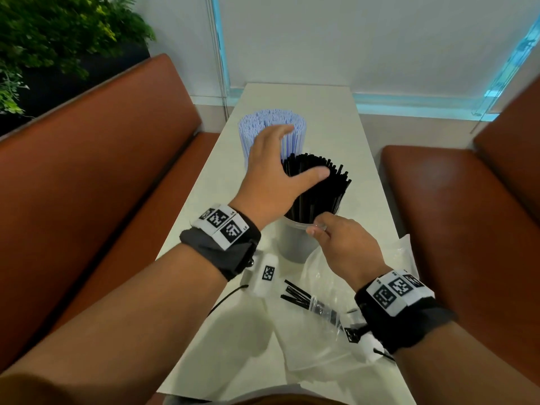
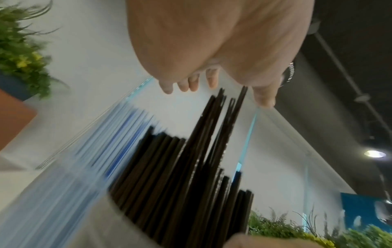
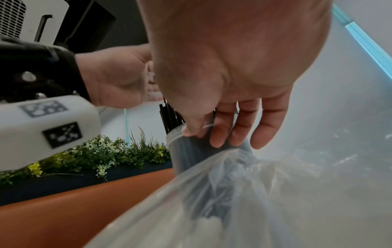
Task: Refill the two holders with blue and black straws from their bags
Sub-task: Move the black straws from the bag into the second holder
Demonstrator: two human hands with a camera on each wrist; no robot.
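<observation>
Two holders stand mid-table. The far one is packed with blue straws [image 1: 271, 121] [image 2: 84, 167]. The near translucent holder [image 1: 295, 244] [image 3: 188, 151] is full of black straws [image 1: 318, 188] [image 2: 180, 167] [image 3: 169, 117]. My left hand [image 1: 271, 165] [image 2: 233, 73] [image 3: 118, 80] hovers palm down over both bundles, fingers spread, thumb lying on the black straw tips. My right hand [image 1: 317, 226] [image 3: 201, 130] pinches the near rim of the black-straw holder, thumb inside the lip, fingers down its outer wall. A few black straws [image 1: 295, 293] lie in a clear bag [image 1: 330, 290] by my right wrist.
Crumpled clear plastic bags [image 1: 365, 264] [image 3: 254, 193] cover the near right of the narrow white table [image 1: 298, 95]. Brown benches [image 1: 102, 159] flank it on both sides. Green plants [image 1: 52, 33] stand behind the left bench; a wall closes the far end.
</observation>
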